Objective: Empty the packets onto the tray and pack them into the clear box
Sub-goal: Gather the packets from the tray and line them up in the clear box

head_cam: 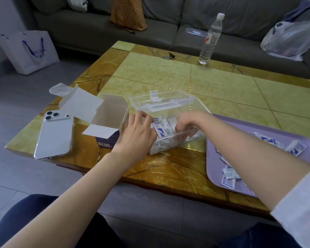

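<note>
Clear box [179,137] sits near-centre on the table [159,72], lid [161,101] hinged back at 12 o'clock. Packets [161,126] stand in a row inside, w/ more jumbled along the bottom.

Left hand [138,133] is at the box's 9 o'clock end, fingers curled over the rim and thumb on the front wall, so it grips the box. Right hand [188,122] reaches in from 3 o'clock, fingers bent down among the packets; can't tell if it pinches one or just presses.

Lilac tray [213,178] lies at 4 o'clock, loose packets [265,140] scattered on it, so packing isn't done. Open carton [106,119] touches or nearly touches the box at 9 o'clock, phone [55,135] beyond at 8, water bottle [210,38] far off at 1.

Risks, as I judge them:
- upright row tips if right hand pulls out fast
- box skids on the glossy top if left grip slackens
- right forearm, low over the tray, sweeps packets to the floor
- overfilling stops the lid shutting
</note>
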`<state>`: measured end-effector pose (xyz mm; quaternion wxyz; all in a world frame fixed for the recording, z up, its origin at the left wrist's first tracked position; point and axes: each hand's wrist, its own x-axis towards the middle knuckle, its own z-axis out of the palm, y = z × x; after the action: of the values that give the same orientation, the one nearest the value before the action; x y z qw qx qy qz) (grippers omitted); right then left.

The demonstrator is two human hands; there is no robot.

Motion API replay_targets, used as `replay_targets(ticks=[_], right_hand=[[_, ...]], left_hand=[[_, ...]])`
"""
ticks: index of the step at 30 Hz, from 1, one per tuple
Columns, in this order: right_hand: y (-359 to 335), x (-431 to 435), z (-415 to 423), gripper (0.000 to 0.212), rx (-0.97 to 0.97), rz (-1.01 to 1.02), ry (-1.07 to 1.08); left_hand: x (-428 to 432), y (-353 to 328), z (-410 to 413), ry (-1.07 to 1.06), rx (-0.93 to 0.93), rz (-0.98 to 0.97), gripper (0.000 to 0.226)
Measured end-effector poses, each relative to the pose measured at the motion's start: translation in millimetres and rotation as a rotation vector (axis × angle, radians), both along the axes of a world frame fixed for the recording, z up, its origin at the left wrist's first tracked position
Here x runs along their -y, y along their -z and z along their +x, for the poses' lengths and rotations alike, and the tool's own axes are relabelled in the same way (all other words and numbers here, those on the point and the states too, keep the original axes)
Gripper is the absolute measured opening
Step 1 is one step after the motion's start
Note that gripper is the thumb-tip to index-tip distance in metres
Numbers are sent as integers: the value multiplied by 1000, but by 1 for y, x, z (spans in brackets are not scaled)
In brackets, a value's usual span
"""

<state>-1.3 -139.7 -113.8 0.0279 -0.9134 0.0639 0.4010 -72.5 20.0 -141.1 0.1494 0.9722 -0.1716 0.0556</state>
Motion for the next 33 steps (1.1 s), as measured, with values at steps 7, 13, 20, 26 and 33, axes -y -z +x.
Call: replay_targets(ticks=[7, 13, 20, 26, 33], right_hand=[[-14, 4, -8, 32, 91, 83, -20], [-14, 20, -37, 30, 682, 213, -131], [5, 85, -92, 25, 1284, 377, -119], [33, 174, -123, 39, 901, 161, 88], [43, 207, -141, 113, 474, 129, 129]], left_hand=[[0, -3, 1, 8, 1, 16, 36], [6, -11, 0, -28, 76, 114, 34], [64, -17, -17, 218, 322, 24, 22], [130, 5, -44, 450, 171, 56, 28], [171, 32, -45, 470, -149, 213, 54]])
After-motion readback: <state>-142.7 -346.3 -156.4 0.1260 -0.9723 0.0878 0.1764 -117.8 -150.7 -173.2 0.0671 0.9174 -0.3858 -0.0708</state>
